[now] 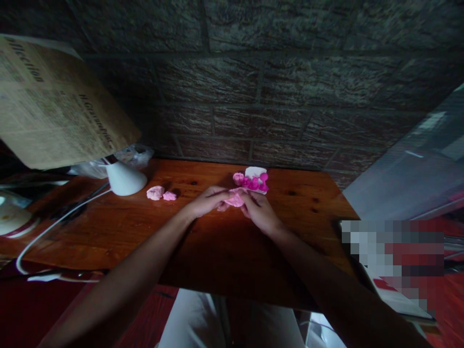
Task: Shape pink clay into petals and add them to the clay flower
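Between my two hands is a flattened lump of light pink modelling clay (236,197), held above the wooden table. My left hand (210,200) pinches its left side, thumb on top. My right hand (259,208) grips the right side, its thumb also pressing on the clay. Just beyond my hands lies a white card or sheet (256,172) with bright magenta shaped pieces (254,183) on it. A small pale pink ball of clay (238,178) sits at its left. Farther left rest a larger pale pink lump (155,193) and a smaller pink lump (169,195).
A lamp with a newsprint shade (61,106) and white base (125,179) stands on the left of the table (217,256). Its white cable (54,227) curves over the front edge. A brick-patterned wall (232,121) closes the back. A white container (14,217) is far left.
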A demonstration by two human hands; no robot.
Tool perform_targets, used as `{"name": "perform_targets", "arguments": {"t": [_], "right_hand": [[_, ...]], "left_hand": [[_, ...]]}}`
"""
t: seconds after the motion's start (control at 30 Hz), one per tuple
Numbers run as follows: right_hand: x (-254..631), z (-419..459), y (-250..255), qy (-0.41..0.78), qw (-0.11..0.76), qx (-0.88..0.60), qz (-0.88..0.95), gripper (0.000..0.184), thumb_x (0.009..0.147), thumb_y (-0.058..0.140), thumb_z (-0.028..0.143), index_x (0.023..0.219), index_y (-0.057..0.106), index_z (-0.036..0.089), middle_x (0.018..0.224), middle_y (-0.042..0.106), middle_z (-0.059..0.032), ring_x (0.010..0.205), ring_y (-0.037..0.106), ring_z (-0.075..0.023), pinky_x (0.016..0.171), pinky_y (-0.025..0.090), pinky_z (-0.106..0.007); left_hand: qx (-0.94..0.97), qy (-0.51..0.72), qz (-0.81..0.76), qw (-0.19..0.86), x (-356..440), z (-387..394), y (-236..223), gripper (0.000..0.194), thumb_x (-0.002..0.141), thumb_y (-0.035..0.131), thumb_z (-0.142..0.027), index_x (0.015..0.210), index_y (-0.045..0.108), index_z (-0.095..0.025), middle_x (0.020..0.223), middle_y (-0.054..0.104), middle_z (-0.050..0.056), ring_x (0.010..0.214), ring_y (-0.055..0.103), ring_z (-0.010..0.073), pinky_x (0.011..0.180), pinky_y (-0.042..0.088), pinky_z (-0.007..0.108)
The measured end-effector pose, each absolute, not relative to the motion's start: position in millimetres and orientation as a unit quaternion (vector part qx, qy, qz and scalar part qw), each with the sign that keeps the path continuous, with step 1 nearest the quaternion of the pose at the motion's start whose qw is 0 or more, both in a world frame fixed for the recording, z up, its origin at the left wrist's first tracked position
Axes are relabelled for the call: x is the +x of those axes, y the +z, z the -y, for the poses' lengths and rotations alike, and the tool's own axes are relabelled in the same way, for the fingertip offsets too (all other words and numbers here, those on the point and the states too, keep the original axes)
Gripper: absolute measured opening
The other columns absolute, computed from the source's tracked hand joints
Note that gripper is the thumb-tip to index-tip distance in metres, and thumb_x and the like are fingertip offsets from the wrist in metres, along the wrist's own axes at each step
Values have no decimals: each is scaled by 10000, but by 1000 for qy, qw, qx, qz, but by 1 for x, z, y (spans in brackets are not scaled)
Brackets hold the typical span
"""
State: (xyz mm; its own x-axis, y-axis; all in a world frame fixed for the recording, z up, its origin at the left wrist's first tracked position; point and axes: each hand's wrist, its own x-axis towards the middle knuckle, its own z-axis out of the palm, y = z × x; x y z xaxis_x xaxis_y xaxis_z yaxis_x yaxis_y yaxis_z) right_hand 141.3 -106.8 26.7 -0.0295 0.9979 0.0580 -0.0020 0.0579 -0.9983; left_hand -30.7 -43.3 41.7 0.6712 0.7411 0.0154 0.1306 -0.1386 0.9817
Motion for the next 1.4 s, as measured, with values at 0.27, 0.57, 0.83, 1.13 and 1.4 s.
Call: {"name": "perform_targets", "arguments": {"t": [0.27, 0.57, 0.83, 1.13, 1.4], "right_hand": [[147, 105, 25, 424, 511, -506, 550, 459, 835, 585, 643, 767, 640, 192, 624, 566, 4, 550, 482, -126, 517, 341, -253], [145, 111, 34, 425, 497, -514, 555, 435, 809, 620, 631, 776, 595, 198, 544, 441, 63, 489, 390, -106, 486, 286, -264], [145, 108, 34, 467, 520, -502, 509, 441, 726, 712, 629, 761, 660, 193, 607, 529, 36, 543, 438, -101, 511, 322, -245], [148, 103, 32, 471, 553, -482, 490, 335, 711, 767, 521, 792, 753, 196, 711, 677, 0, 605, 552, -118, 558, 429, -250], [151, 99, 26, 446, 589, -496, 456, 358, 735, 750, 523, 884, 781, 199, 780, 722, -37, 600, 578, -132, 526, 442, -257]], "left_hand": [[732, 290, -293, 542, -24, 49, 48, 431, 867, 574, -553, 695, 555, -158, 589, 477, -35, 541, 413, 93, 537, 325, 228], [754, 310, -300, 495, -29, 42, 41, 408, 855, 575, -518, 677, 569, -151, 598, 464, -36, 580, 425, 103, 558, 339, 222], [775, 306, -280, 477, -28, 41, 43, 439, 877, 565, -555, 702, 557, -152, 630, 470, -36, 602, 425, 102, 574, 345, 222], [762, 285, -276, 512, -27, 43, 43, 499, 874, 586, -622, 701, 549, -156, 592, 458, -44, 547, 402, 87, 517, 310, 212], [732, 289, -282, 548, -28, 42, 44, 439, 825, 715, -556, 734, 612, -138, 604, 587, -20, 550, 532, 88, 542, 412, 205]]}}
